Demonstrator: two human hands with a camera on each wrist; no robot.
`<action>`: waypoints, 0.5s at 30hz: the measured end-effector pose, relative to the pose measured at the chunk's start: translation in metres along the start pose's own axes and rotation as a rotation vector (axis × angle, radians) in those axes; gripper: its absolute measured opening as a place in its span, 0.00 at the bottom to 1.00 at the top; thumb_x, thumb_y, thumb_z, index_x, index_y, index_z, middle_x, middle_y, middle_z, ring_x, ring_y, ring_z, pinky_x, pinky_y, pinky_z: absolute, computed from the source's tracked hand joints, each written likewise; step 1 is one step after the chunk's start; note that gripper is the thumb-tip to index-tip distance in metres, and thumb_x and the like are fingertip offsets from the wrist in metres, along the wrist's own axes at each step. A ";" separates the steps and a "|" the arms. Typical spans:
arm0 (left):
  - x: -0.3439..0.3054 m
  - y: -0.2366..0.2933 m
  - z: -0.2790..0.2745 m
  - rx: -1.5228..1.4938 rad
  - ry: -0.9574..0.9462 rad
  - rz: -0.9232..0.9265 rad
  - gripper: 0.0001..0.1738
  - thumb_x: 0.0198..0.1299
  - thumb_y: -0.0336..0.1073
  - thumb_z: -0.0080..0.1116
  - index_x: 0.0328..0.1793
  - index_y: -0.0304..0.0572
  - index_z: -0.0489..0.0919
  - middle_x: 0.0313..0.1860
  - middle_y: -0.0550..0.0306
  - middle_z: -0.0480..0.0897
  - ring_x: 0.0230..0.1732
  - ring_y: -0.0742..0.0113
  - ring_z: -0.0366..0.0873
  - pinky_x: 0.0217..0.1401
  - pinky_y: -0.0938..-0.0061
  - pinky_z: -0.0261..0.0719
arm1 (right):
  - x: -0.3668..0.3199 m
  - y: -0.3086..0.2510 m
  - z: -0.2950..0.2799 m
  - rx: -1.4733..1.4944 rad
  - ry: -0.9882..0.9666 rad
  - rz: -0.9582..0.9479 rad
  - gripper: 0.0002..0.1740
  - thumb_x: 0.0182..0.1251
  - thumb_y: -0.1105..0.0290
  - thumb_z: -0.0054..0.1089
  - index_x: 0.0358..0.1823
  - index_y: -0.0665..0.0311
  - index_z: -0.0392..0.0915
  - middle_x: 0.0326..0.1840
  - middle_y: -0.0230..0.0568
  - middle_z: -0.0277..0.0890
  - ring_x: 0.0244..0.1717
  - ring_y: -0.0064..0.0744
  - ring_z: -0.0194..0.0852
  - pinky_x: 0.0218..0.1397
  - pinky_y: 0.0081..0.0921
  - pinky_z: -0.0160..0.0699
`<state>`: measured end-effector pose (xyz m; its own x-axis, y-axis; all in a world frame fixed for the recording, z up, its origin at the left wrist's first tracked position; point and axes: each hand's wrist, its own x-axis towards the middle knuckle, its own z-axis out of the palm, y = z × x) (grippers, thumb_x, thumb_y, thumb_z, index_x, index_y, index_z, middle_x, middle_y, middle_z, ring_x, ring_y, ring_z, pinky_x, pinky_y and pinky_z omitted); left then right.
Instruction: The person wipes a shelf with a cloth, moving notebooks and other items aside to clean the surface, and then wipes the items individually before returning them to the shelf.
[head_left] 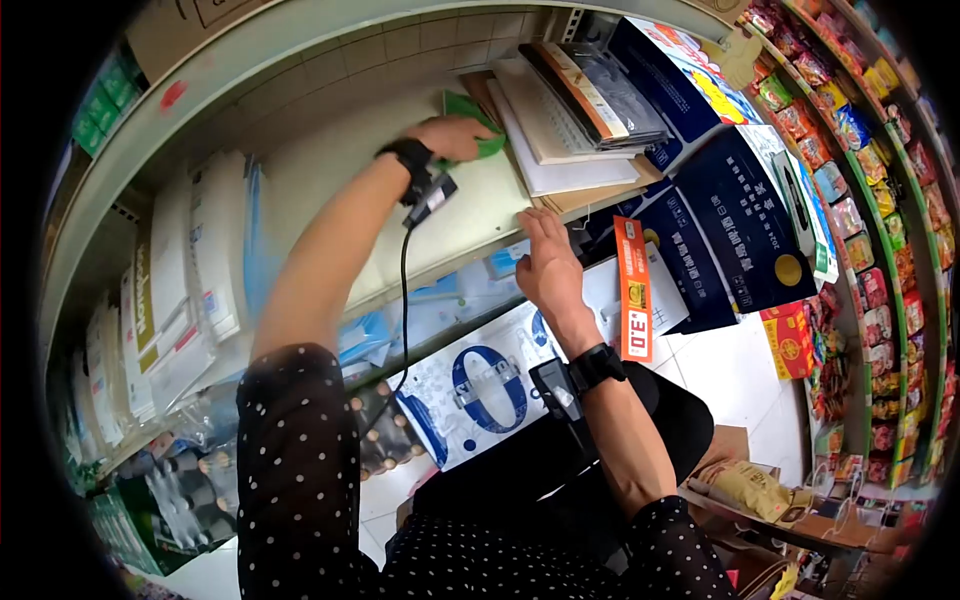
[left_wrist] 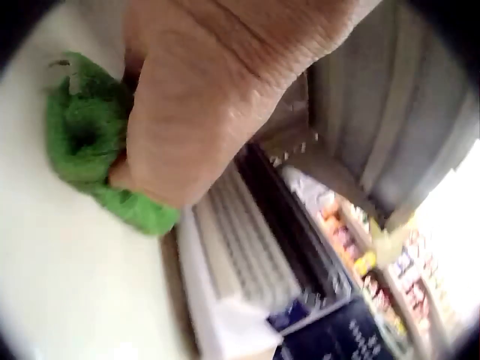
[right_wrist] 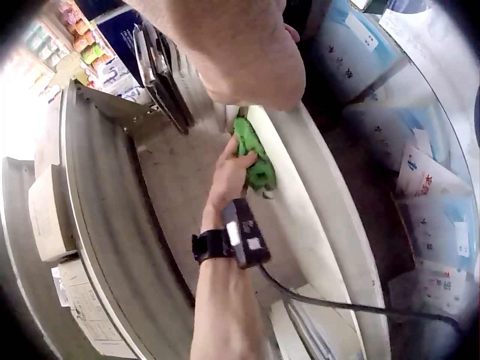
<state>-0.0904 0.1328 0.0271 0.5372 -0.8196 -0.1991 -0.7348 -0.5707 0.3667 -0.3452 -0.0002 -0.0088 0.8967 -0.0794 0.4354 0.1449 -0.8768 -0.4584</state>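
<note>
A green cloth (head_left: 490,146) is bunched under my left hand (head_left: 448,137) on the cream shelf board (head_left: 440,215). In the left wrist view, the thumb and fingers grip the crumpled cloth (left_wrist: 90,127) against the pale surface. My right hand (head_left: 550,262) rests at the shelf's front edge, its fingers extended toward the board and holding nothing. Just right of the cloth lies a stack of flat packs and white boards (head_left: 575,125). The right wrist view shows the cloth (right_wrist: 255,154) pressed low on the board, with part of the left fingers hidden behind it.
Plastic-wrapped packs (head_left: 190,270) stand at the shelf's left. Dark blue boxes (head_left: 740,220) and an orange price tag (head_left: 633,290) are at the right. A white-and-blue box (head_left: 485,390) sits below the shelf edge. A black cable (head_left: 404,300) hangs from the left wrist. Snack racks (head_left: 850,200) line the far right.
</note>
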 end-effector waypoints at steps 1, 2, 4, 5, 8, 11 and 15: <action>0.006 -0.007 0.000 0.061 0.055 -0.100 0.36 0.58 0.35 0.47 0.77 0.64 0.66 0.75 0.50 0.67 0.72 0.47 0.67 0.72 0.59 0.67 | 0.001 -0.005 -0.004 0.015 -0.017 0.026 0.30 0.45 0.86 0.54 0.56 0.67 0.72 0.62 0.46 0.70 0.68 0.52 0.63 0.66 0.38 0.72; 0.010 -0.013 0.002 0.119 0.109 -0.203 0.34 0.60 0.35 0.45 0.76 0.61 0.67 0.75 0.50 0.67 0.73 0.46 0.65 0.73 0.61 0.66 | -0.001 -0.004 -0.003 -0.006 -0.025 0.026 0.31 0.45 0.86 0.54 0.57 0.67 0.72 0.62 0.46 0.70 0.68 0.52 0.63 0.66 0.38 0.72; 0.017 -0.027 -0.004 0.085 0.111 -0.249 0.36 0.60 0.33 0.43 0.78 0.56 0.63 0.76 0.51 0.66 0.75 0.51 0.63 0.76 0.63 0.62 | 0.002 -0.003 -0.001 -0.040 -0.030 0.015 0.31 0.45 0.86 0.54 0.57 0.66 0.71 0.62 0.46 0.70 0.69 0.51 0.62 0.67 0.37 0.71; 0.020 -0.031 -0.008 0.091 0.108 -0.269 0.36 0.59 0.33 0.43 0.78 0.55 0.63 0.75 0.50 0.67 0.74 0.50 0.65 0.75 0.62 0.65 | 0.002 -0.005 -0.002 -0.016 -0.055 0.035 0.31 0.46 0.86 0.53 0.57 0.66 0.71 0.62 0.47 0.71 0.69 0.52 0.62 0.68 0.38 0.70; 0.019 -0.039 -0.017 0.097 0.128 -0.378 0.37 0.58 0.31 0.42 0.78 0.55 0.63 0.72 0.46 0.70 0.70 0.46 0.70 0.70 0.58 0.70 | 0.003 -0.003 0.003 -0.047 -0.041 0.009 0.30 0.46 0.86 0.53 0.57 0.66 0.71 0.62 0.48 0.70 0.69 0.53 0.61 0.69 0.39 0.69; 0.021 -0.047 -0.017 0.120 0.295 -0.406 0.34 0.57 0.30 0.45 0.74 0.51 0.67 0.66 0.42 0.75 0.64 0.41 0.74 0.66 0.52 0.73 | 0.004 -0.005 0.004 -0.027 -0.034 0.017 0.30 0.46 0.87 0.51 0.57 0.65 0.70 0.63 0.49 0.69 0.70 0.55 0.60 0.70 0.40 0.67; 0.014 -0.068 -0.008 0.046 0.403 -0.560 0.28 0.55 0.30 0.50 0.65 0.40 0.74 0.63 0.38 0.77 0.62 0.42 0.76 0.65 0.54 0.74 | 0.002 -0.006 0.006 -0.042 -0.029 0.035 0.30 0.46 0.87 0.51 0.57 0.66 0.70 0.62 0.50 0.69 0.70 0.55 0.60 0.71 0.41 0.66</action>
<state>-0.0297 0.1605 0.0070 0.9463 -0.3231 0.0097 -0.3138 -0.9112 0.2670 -0.3418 0.0074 -0.0096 0.9128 -0.0974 0.3966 0.0959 -0.8929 -0.4400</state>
